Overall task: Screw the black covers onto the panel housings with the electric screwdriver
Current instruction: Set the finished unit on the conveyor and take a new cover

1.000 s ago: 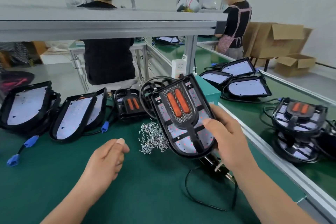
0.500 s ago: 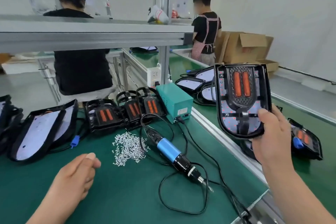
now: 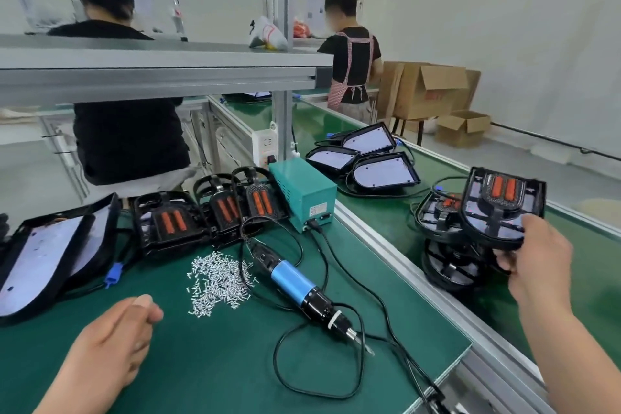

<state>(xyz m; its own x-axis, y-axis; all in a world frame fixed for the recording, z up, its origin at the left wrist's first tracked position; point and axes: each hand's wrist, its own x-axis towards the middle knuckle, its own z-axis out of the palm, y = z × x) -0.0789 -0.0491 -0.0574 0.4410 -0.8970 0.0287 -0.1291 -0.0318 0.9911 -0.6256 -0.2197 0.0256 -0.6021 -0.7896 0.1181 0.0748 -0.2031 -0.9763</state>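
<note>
My right hand (image 3: 537, 262) grips the near edge of a covered panel housing (image 3: 502, 205), black with two orange strips, held just above a stack of like housings (image 3: 447, 245) on the conveyor at right. My left hand (image 3: 114, 343) rests on the green mat at lower left, fingers curled, holding nothing that I can see. The blue electric screwdriver (image 3: 295, 286) lies on the mat between my hands, bit pointing right. A pile of small silver screws (image 3: 218, 279) lies beside it. Three black covers with orange strips (image 3: 174, 222) lean behind the screws.
A teal power box (image 3: 302, 191) stands at the mat's back edge, its cables looping across the mat. Open panel housings (image 3: 43, 255) lie at far left, more (image 3: 369, 158) on the conveyor. An aluminium rail (image 3: 386, 252) separates mat and conveyor. Two people work beyond.
My right hand has carried the covered housing from over the mat rightward and down to the stack on the conveyor. The left hand has stayed put. The view has swung right.
</note>
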